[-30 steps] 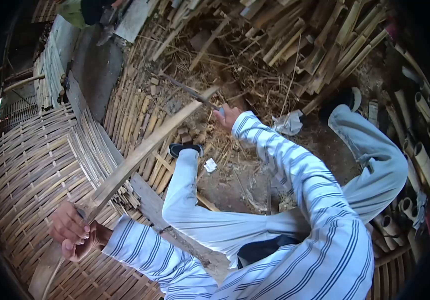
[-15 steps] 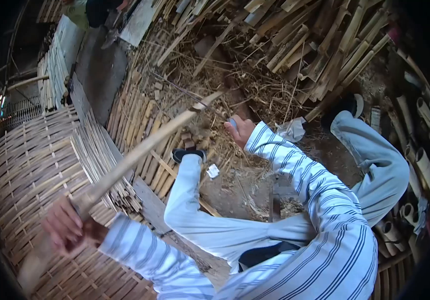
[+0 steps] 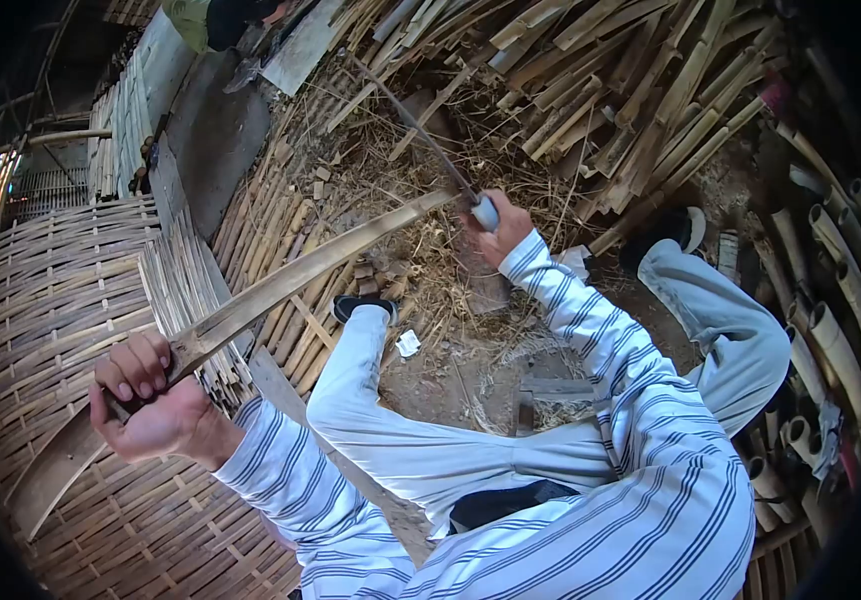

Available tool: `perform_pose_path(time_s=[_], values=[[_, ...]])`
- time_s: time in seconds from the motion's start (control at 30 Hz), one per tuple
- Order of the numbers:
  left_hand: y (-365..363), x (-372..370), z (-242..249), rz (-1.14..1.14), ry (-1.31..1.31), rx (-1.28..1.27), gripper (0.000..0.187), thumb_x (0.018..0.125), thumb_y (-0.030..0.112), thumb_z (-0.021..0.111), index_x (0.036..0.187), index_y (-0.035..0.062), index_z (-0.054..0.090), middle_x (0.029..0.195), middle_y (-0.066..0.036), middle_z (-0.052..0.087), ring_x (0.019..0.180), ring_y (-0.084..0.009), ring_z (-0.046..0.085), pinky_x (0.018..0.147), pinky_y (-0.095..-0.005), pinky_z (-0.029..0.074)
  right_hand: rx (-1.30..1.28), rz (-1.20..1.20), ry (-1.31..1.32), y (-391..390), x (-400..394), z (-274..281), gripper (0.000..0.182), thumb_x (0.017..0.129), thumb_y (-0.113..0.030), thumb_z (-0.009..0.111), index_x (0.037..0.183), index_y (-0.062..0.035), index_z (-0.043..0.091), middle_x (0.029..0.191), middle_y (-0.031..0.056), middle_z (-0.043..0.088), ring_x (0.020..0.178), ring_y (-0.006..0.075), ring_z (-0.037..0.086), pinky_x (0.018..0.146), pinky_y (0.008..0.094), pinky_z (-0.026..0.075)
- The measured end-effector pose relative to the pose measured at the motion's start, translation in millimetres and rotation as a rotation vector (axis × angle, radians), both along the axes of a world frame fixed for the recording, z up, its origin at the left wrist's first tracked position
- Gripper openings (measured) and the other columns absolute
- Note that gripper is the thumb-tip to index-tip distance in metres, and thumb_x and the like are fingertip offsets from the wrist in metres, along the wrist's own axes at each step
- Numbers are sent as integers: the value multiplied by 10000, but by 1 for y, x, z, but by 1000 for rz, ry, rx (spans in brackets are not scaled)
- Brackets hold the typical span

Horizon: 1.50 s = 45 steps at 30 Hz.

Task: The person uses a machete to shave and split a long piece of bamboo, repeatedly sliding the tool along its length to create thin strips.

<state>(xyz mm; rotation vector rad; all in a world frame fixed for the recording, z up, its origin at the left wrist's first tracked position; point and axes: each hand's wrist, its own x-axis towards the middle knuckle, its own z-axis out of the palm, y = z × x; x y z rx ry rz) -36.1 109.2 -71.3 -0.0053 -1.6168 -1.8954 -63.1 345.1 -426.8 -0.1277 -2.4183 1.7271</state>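
Observation:
My left hand (image 3: 145, 400) is wrapped round a long split bamboo strip (image 3: 320, 262) near its lower left end. The strip runs up to the right, its hollow inner side showing, and its far end lies beside my right hand (image 3: 498, 225). That hand is closed on the pale handle of a long thin knife (image 3: 415, 125), whose blade points up and to the left. The blade's base is close to the strip's far end; whether they touch I cannot tell.
Woven bamboo matting (image 3: 60, 290) lies at the left, thin slats (image 3: 185, 300) beside it. Split bamboo (image 3: 640, 100) is heaped at the upper right, and bamboo tubes (image 3: 835, 350) stand at the right. Shavings (image 3: 400, 220) litter the ground. Part of another person (image 3: 190, 20) shows at the top left.
The strip has turned so that its hollow side shows, and my left hand has rolled palm up and risen. My right hand has moved slightly up and right, the knife blade swinging upward.

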Motion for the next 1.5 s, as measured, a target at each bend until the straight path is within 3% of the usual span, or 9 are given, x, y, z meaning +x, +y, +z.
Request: perform_pose_path(time_s=[0.37,0.53,0.67,0.7,0.77,0.83,1.17,1.3,1.5], values=[[48,-40,8,-39,76,-20,274,773,198,403,552,172,242,470,25,199,409,-91,166,426,-248,173,24,220,-692,-35,44,-59,678,874,-626,346,1075,-15,560,795,263,615,849,436,596,802,512,450],[34,-58,8,146,43,-49,246,762,186,409,568,163,259,462,24,210,400,-89,177,412,-242,176,-175,97,-240,-61,40,0,384,915,-405,476,893,-30,558,663,216,581,680,416,593,618,444,475],[36,-61,12,166,-9,-71,241,749,177,372,549,167,238,475,15,201,409,-98,172,419,-255,183,227,248,-568,-69,19,-49,423,944,-416,366,912,-45,568,795,232,617,777,434,593,657,528,456],[32,-60,13,137,9,-83,240,747,174,368,547,169,235,474,16,201,409,-98,169,420,-255,182,266,181,-452,-88,3,-137,507,954,-451,285,908,-46,586,862,239,619,826,447,581,702,532,443],[20,-56,8,78,32,-111,240,743,167,360,542,172,229,473,19,201,408,-96,164,421,-254,181,168,153,-566,-56,-16,-117,562,959,-468,241,853,-35,584,837,233,612,799,445,573,719,503,433],[24,-61,7,144,11,-93,246,736,163,357,532,173,221,473,20,202,417,-97,167,429,-256,182,-32,140,-566,-34,-15,-79,636,906,-562,323,903,-4,627,924,281,608,937,444,557,832,462,425],[7,-64,2,215,30,-81,249,733,162,398,548,173,232,484,14,197,405,-104,173,425,-255,182,-281,326,-561,-74,-7,-49,406,936,-423,452,1098,-52,478,522,42,500,431,143,513,418,311,416],[8,-62,1,242,27,-78,243,733,160,396,552,171,233,480,14,200,401,-101,174,419,-254,180,-386,399,-713,-73,-6,-46,509,918,-500,404,1178,-65,449,642,98,576,508,192,571,533,339,496],[14,-63,5,232,31,-53,245,735,171,395,549,175,235,464,24,201,396,-86,166,409,-244,166,-603,182,-835,-76,-19,-98,263,858,-244,459,889,-6,568,575,73,500,452,180,500,442,347,406]])
